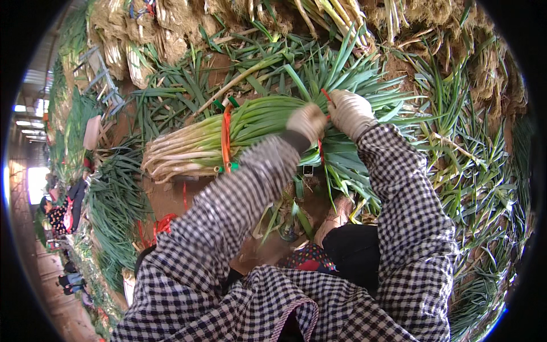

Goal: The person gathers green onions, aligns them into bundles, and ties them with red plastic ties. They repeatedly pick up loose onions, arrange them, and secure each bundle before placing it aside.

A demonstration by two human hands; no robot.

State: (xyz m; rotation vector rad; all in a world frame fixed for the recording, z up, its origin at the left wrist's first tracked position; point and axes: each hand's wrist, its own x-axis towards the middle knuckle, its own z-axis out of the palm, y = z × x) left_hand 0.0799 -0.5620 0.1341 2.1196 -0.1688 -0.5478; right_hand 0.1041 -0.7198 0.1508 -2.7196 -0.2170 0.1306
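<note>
A large bundle of green onions (265,115) lies before me, its white root ends to the left and its green leaves fanned out to the right. An orange band (226,139) goes around its pale part, beside green tube ends of a stand. Red twine (321,151) crosses the leafy part. My right hand (351,112), in a pale glove, is closed on the red twine at the bundle's top. My left hand (307,122), gloved and blurred, is close beside it over the leaves; whether it grips the twine is unclear.
Stacked onion bundles with roots (171,36) line the far side. Loose leaves (474,158) cover the ground at right. More leaves (115,213) and a red twine tangle (163,224) lie at left. A small stool (92,131) stands left; several people are farther off.
</note>
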